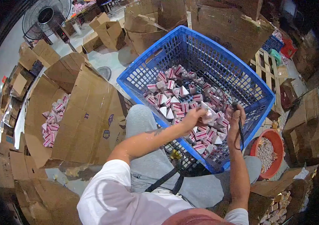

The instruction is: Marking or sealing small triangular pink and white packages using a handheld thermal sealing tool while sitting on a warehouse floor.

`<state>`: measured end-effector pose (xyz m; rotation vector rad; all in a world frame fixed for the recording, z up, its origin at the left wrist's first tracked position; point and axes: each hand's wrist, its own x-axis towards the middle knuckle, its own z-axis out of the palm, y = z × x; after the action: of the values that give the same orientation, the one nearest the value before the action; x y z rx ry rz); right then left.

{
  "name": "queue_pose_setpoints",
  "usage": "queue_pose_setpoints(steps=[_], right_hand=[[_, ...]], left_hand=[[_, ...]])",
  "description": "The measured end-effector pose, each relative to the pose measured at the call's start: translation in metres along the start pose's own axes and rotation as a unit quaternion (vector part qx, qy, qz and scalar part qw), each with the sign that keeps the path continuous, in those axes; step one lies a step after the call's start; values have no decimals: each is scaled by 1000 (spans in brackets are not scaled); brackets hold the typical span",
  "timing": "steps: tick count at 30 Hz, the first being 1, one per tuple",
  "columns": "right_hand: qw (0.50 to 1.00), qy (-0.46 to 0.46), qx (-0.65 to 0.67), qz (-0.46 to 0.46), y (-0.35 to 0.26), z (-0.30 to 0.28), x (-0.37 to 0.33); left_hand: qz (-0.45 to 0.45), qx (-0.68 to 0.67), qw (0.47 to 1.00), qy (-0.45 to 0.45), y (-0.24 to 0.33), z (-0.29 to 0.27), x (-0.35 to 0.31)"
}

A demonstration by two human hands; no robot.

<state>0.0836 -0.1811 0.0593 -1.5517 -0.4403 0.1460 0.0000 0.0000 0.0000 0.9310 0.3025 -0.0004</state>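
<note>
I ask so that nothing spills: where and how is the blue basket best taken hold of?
Probably by the blue basket's rim at both short ends, from above: it is oblong, and its rim stands above the wrapped pieces.

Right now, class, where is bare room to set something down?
Pale floor between the big open carton and the left corner of the blue basket, around a grey disc. Crowded: the basket's near half, heaped with wrapped pieces by the left hand and right hand.

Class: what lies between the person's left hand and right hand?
The head view shows a shiny wrapped packet held in the left hand, then striped packets in the blue basket, before the right hand.
</note>
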Motion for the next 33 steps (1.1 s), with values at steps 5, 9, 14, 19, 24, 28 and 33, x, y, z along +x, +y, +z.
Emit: queue_pose_setpoints(steps=[5,9,14,19,24,28,33], right_hand=[[995,60,31,-74,-21,7,3],[989,48,-63,-127,-15,1,0],[985,3,-66,-159,-12,13,-17],[974,-27,-68,-214,-25,37,-21],[970,-31,-123,-209,-37,38,-26],[969,-67,-136,-197,-36,33,-28],[982,-78,-119,-125,-48,37,-29]], left_hand=[[22,110,993,49,79,-42,17],[65,97,990,84,114,-50,19],[111,-5,987,116,96,-50,8],[125,16,988,93,87,-55,8],[97,25,991,87,89,-42,3],[101,49,992,56,88,-32,-4],[118,92,988,28,87,-26,-7]])
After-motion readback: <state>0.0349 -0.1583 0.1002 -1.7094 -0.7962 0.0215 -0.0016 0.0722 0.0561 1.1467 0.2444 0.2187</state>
